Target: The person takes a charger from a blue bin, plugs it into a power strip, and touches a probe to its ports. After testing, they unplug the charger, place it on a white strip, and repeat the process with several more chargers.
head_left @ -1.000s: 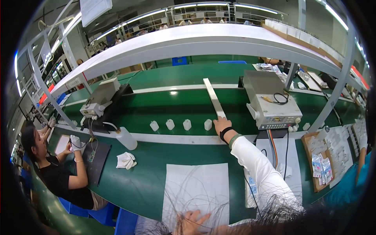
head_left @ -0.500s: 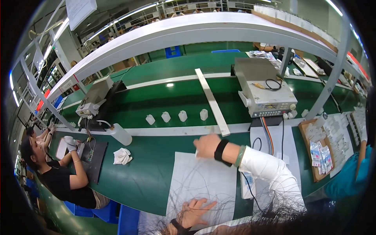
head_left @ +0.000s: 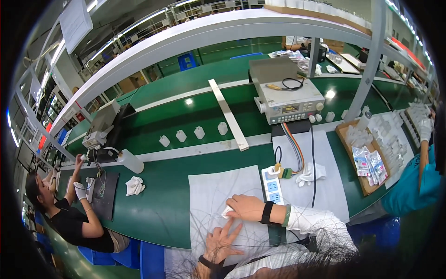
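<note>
Showing partly, a small white piece is clamped in the right hand; the left hand is splayed. Bluish plastic packets are held in a brown cardboard tray.

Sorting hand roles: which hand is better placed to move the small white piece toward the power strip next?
Probably the right hand: it holds the small white piece and is nearer the power strip. The left hand lies spread on the white paper, holding nothing visible.
</note>
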Motion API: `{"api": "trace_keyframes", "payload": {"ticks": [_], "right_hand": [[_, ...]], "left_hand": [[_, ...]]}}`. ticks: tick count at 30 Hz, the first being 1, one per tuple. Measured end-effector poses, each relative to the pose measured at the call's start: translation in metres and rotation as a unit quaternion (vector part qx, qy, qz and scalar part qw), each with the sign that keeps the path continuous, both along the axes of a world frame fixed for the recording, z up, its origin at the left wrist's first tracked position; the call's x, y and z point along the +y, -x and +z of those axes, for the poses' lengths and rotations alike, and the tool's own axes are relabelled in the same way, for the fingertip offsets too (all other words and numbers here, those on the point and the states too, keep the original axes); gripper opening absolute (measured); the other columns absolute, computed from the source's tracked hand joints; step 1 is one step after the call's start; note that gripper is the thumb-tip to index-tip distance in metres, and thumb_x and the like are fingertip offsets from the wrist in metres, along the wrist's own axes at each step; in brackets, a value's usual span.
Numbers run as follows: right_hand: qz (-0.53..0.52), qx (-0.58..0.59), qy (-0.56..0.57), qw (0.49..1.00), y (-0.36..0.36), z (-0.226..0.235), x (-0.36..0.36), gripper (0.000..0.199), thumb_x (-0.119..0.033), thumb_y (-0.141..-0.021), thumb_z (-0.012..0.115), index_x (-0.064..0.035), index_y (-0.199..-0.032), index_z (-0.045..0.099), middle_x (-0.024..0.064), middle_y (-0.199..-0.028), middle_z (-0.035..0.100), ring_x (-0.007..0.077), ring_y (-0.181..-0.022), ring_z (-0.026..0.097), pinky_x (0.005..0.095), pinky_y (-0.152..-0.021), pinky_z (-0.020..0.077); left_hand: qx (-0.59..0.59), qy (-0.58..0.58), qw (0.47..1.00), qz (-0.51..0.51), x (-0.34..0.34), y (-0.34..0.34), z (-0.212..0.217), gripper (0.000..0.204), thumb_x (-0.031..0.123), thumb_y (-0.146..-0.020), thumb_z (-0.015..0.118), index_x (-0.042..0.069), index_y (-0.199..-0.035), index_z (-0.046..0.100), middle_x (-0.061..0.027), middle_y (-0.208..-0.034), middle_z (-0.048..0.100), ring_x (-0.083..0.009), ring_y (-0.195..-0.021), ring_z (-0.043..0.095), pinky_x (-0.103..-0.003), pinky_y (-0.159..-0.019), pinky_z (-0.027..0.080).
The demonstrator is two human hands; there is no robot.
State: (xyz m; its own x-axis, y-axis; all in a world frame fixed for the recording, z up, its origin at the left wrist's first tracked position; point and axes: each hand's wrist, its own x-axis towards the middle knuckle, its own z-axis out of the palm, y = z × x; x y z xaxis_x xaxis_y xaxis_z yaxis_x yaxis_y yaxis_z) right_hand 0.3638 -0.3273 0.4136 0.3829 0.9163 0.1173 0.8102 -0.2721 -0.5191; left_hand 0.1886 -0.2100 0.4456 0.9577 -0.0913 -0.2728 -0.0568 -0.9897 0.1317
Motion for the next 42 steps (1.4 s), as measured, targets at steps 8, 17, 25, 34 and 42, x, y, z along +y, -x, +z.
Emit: {"api": "trace_keyframes", "payload": {"ticks": [8,17,25,34,42], "right_hand": [[-0.014,0.06,-0.091,0.994,-0.022,-0.02,0.003,0.035,-0.037,-0.089,0.059,-0.0059,-0.106,0.055,0.0172,-0.101,0.056,0.0368,-0.086,0.061,0.0425,-0.075,0.0504],[-0.031,0.109,-0.088,0.99,-0.032,-0.022,0.0,0.041,-0.039,-0.089,0.06,-0.005,-0.11,0.054,0.0193,-0.105,0.053,0.0383,-0.086,0.061,0.0436,-0.076,0.0502],[-0.096,0.069,-0.107,0.987,-0.019,0.008,-0.009,0.052,-0.043,-0.09,0.059,-0.0049,-0.123,0.049,0.0168,-0.109,0.052,0.0357,-0.084,0.062,0.0421,-0.072,0.051],[-0.162,0.233,-0.155,0.946,-0.046,0.073,-0.128,0.036,-0.028,-0.091,0.062,-0.0072,-0.12,0.057,0.0073,-0.096,0.061,0.0193,-0.076,0.063,0.0312,-0.067,0.0503],[-0.308,0.411,-0.355,0.781,-0.086,0.009,-0.159,0.02,-0.014,-0.094,0.059,-0.0033,-0.111,0.063,-0.0025,-0.086,0.059,0.0044,-0.073,0.052,0.0194,-0.067,0.0439]], "left_hand": [[-0.043,0.457,0.888,0.037,0.045,0.033,0.019,0.044,0.029,-0.083,0.07,0.007,-0.118,0.059,-0.0123,-0.127,0.05,-0.0223,-0.077,0.056,-0.043,-0.064,0.053],[-0.357,0.522,0.772,0.063,0.103,-0.103,0.19,0.01,0.009,-0.092,0.058,0.001,-0.089,0.062,-0.0076,-0.073,0.061,-0.0173,-0.064,0.061,-0.03,-0.048,0.05],[-0.387,-0.229,0.879,-0.156,0.095,-0.364,0.001,0.034,0.016,-0.083,0.057,0.012,-0.116,0.06,0.0005,-0.114,0.062,-0.0214,-0.101,0.061,-0.034,-0.071,0.051],[-0.256,-0.258,0.929,-0.065,0.138,-0.406,-0.034,0.031,0.018,-0.081,0.06,0.009,-0.111,0.061,-0.009,-0.092,0.062,-0.0276,-0.084,0.061,-0.039,-0.07,0.051],[-0.032,0.694,0.716,0.069,0.003,-0.211,0.028,0.041,0.01,-0.089,0.065,0.001,-0.125,0.048,-0.0111,-0.117,0.061,-0.023,-0.111,0.059,-0.037,-0.093,0.049]]}}
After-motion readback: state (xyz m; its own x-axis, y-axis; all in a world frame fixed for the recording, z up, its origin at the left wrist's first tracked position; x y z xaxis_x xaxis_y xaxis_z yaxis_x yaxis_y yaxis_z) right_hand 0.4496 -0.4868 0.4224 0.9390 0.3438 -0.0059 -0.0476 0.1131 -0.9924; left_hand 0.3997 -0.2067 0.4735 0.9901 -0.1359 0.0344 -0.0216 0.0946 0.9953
